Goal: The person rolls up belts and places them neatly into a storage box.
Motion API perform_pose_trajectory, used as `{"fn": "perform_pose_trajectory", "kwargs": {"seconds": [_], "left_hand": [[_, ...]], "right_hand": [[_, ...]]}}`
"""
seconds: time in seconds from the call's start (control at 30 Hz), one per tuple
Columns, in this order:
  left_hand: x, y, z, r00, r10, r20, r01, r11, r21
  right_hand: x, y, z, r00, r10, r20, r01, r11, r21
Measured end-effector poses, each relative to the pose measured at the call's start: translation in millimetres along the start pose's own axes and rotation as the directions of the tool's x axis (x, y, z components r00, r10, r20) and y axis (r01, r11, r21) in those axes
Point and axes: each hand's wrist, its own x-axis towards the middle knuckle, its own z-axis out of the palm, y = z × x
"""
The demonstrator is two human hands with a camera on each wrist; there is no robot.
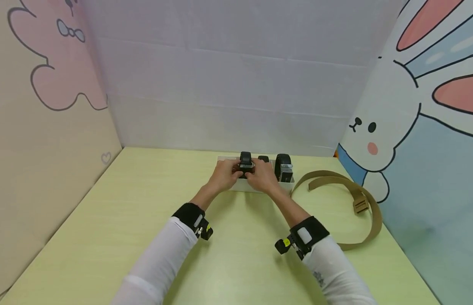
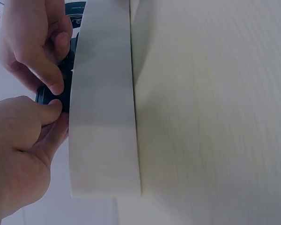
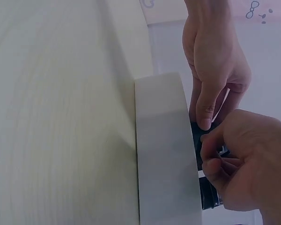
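Note:
A rolled black belt [image 1: 246, 157] stands in a white box [image 1: 242, 185] at the back of the table. My left hand [image 1: 222, 176] holds it from the left, thumb on its near side. From the right, my right hand [image 1: 262, 176] pinches the same belt. The thumbs come close together in the left wrist view, over the dark belt [image 2: 65, 102] behind the box's wall [image 2: 103, 108]. Another rolled black belt [image 1: 284, 166] with a metal buckle stands at the box's right end. Between the two, a further black roll [image 1: 264, 158] is mostly hidden by my right hand.
A tan webbing belt [image 1: 377, 216] with a plastic buckle [image 1: 360, 204] lies in a loose loop on the pale yellow table [image 1: 145, 203], right of the box. A white back wall [image 1: 229, 84] and printed side panels [image 1: 442, 178] enclose the table.

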Motion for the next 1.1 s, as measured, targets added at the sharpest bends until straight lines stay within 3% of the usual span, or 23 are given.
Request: {"fn": "perform_pose_trajectory", "kwargs": {"seconds": [0.33,0.57,0.73,0.9,1.0,1.1], "left_hand": [[-1.9,-5.6,2.0,0.998,0.052,-0.031,-0.052,0.999,0.011],[-1.2,-2.0,-5.0,0.999,0.018,0.032,-0.018,1.000,-0.015],[-5.9,1.6,-9.4,1.000,0.002,0.017,-0.002,1.000,0.019],[-12.4,9.3,-10.5,0.989,0.089,-0.121,-0.078,0.992,0.095],[-16.8,18.6,-4.9,0.965,0.195,-0.176,-0.172,0.976,0.137],[-23.3,30.9,5.7,0.938,0.292,-0.185,-0.265,0.951,0.160]], "right_hand": [[-8.6,-8.7,-2.4,1.000,-0.003,-0.007,0.003,1.000,-0.022],[-11.3,-7.6,-11.3,0.998,0.014,0.054,-0.015,1.000,0.016],[-25.0,-5.9,-16.7,0.999,-0.031,0.007,0.031,1.000,-0.004],[-49.8,-1.5,-34.7,0.991,-0.115,-0.062,0.110,0.991,-0.080],[-69.0,6.3,-50.3,0.984,-0.156,-0.084,0.150,0.986,-0.079],[-86.8,18.8,-66.4,0.984,-0.161,-0.080,0.153,0.984,-0.095]]}}
